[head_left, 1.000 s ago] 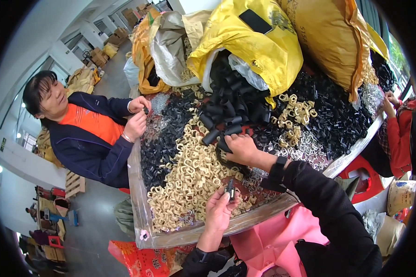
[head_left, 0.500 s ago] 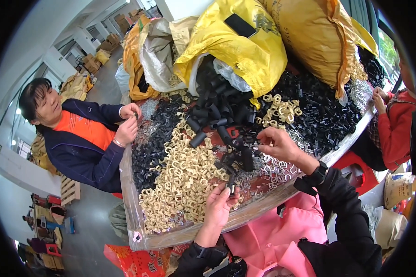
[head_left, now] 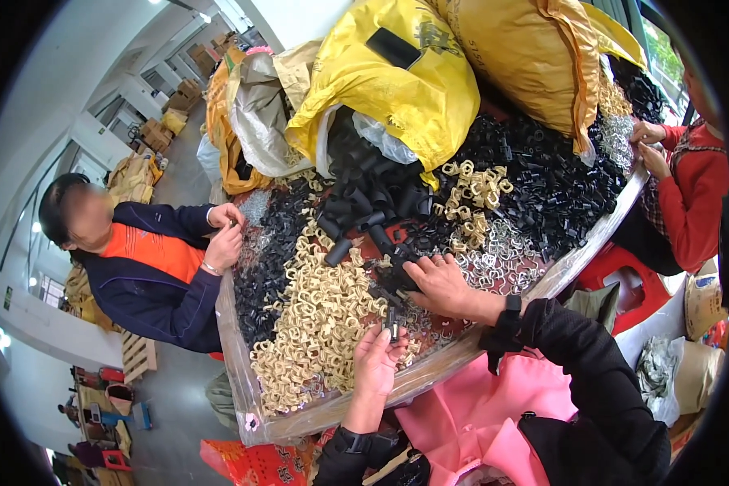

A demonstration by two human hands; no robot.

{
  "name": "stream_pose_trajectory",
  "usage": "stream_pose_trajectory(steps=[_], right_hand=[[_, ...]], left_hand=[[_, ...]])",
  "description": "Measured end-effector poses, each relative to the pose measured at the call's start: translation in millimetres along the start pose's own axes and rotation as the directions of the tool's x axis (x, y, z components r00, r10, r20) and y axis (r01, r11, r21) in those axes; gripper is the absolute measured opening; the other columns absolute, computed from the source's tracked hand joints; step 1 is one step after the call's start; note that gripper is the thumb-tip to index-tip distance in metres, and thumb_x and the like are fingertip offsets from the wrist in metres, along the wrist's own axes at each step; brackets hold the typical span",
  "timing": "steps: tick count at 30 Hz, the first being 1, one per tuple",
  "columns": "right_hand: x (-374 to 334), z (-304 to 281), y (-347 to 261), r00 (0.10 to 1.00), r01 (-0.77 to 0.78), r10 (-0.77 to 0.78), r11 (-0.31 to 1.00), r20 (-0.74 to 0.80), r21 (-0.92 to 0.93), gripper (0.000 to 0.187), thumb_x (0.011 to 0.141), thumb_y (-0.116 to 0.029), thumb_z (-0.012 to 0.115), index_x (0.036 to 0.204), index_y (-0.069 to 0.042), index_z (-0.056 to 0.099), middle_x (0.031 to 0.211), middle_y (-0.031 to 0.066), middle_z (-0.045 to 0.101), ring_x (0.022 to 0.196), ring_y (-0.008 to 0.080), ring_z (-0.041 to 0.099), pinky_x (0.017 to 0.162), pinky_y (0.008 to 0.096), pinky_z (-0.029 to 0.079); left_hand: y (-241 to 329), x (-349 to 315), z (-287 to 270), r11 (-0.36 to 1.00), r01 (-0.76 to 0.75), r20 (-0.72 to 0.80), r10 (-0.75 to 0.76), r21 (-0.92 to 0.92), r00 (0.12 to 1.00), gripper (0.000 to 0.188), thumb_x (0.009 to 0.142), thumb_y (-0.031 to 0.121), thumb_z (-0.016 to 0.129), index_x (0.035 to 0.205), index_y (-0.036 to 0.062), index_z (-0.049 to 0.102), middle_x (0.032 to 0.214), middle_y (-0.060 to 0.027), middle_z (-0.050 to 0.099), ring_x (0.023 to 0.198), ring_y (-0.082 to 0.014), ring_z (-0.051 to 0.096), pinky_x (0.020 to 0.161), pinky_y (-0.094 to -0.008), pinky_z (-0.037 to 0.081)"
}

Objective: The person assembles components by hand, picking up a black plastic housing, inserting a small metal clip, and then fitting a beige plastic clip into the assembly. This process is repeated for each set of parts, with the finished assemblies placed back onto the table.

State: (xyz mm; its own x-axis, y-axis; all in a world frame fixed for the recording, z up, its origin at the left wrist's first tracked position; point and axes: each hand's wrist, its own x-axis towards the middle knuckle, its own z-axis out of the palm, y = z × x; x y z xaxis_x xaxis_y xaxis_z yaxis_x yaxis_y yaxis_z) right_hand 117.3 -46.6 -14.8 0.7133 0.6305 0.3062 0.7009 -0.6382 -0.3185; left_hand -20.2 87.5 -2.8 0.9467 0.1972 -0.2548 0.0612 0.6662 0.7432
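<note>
My left hand (head_left: 376, 362) is closed near the front edge of the table, pinching a small black plastic piece (head_left: 393, 322) that stands up from the fingertips with a light metallic bit on it. To its upper right, my right hand (head_left: 447, 288) reaches palm down onto a heap of black parts (head_left: 397, 274). Its fingertips are hidden among them, so whether they grip anything does not show. Left of both hands spreads a big pile of gold-coloured rings (head_left: 320, 316). Beyond my right hand lie silver metal loops (head_left: 502, 255) and a smaller group of gold rings (head_left: 471, 194).
Black tubes (head_left: 364, 202) spill from a yellow sack (head_left: 397, 89) with a dark phone (head_left: 394, 49) on top. Wooden edging (head_left: 445, 356) borders the table. A person in a dark jacket (head_left: 150, 275) works at left, another in red (head_left: 692, 194) at right, beside a red stool (head_left: 632, 296).
My right hand has dropped left and down from above the silver loops onto the black parts. My left hand still pinches its black piece, almost in place. The whole view has shifted slightly.
</note>
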Motion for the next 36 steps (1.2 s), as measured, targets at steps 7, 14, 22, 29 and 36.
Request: stream_pose_trajectory(steps=[7, 14, 22, 29, 36], right_hand=[[-2.9, -23.6, 16.1, 0.996, 0.031, 0.025, 0.813, -0.088, 0.582, 0.038, 0.060, 0.000, 0.053, 0.098, -0.007, 0.050, 0.088, 0.0093, 0.047, 0.085, 0.0227, 0.051, 0.071, 0.0346, 0.040], [-30.6, -67.4, 29.5, 0.960, 0.151, 0.156, 0.405, -0.231, 0.902, 0.036, 0.055, 0.016, 0.040, 0.083, -0.004, 0.053, 0.091, 0.0071, 0.047, 0.085, 0.0182, 0.048, 0.074, 0.0261, 0.040], [-70.2, -82.2, 5.3, 0.960, 0.265, -0.079, 0.550, -0.267, 0.792, 0.035, 0.056, 0.016, 0.037, 0.080, -0.004, 0.053, 0.094, 0.0089, 0.048, 0.089, 0.0211, 0.048, 0.076, 0.0282, 0.041], [-87.1, -77.1, -6.0, 0.922, 0.328, -0.064, 0.654, -0.383, 0.681, 0.035, 0.055, 0.016, 0.038, 0.082, -0.005, 0.048, 0.095, 0.0129, 0.044, 0.084, 0.0227, 0.047, 0.074, 0.0304, 0.040], [-102.4, -59.9, -13.9, 0.866, 0.334, -0.033, 0.780, -0.498, 0.529, 0.038, 0.055, 0.017, 0.044, 0.086, -0.004, 0.045, 0.097, 0.0146, 0.041, 0.081, 0.0252, 0.046, 0.072, 0.0318, 0.040]], left_hand=[[2.1, -0.7, -1.9, 0.999, -0.004, -0.005, 0.004, -0.033, 1.000, 0.020, 0.083, 0.008, 0.050, 0.100, -0.0008, 0.051, 0.087, -0.0146, 0.059, 0.070, -0.0165, 0.059, 0.060, -0.0224, 0.050], [10.4, -6.6, 20.6, 0.997, 0.078, 0.152, -0.082, 0.028, 0.985, 0.023, 0.082, 0.008, 0.052, 0.102, -0.0020, 0.050, 0.088, -0.0137, 0.059, 0.069, -0.0146, 0.059, 0.059, -0.0215, 0.050], [5.8, -6.8, 50.6, 0.960, 0.210, 0.245, -0.252, 0.185, 0.936, 0.029, 0.079, 0.007, 0.056, 0.105, -0.0035, 0.049, 0.086, -0.0107, 0.058, 0.068, -0.0130, 0.057, 0.057, -0.0201, 0.048], [-2.8, -11.3, 57.5, 0.954, 0.223, 0.212, -0.264, 0.201, 0.941, 0.031, 0.079, 0.009, 0.059, 0.106, -0.0030, 0.051, 0.080, -0.0046, 0.058, 0.063, -0.0091, 0.054, 0.055, -0.0176, 0.044], [-14.6, -12.5, 57.9, 0.947, 0.261, 0.165, -0.292, 0.185, 0.942, 0.029, 0.080, 0.010, 0.057, 0.107, -0.0019, 0.052, 0.080, -0.0040, 0.058, 0.062, -0.0080, 0.054, 0.054, -0.0169, 0.045]])
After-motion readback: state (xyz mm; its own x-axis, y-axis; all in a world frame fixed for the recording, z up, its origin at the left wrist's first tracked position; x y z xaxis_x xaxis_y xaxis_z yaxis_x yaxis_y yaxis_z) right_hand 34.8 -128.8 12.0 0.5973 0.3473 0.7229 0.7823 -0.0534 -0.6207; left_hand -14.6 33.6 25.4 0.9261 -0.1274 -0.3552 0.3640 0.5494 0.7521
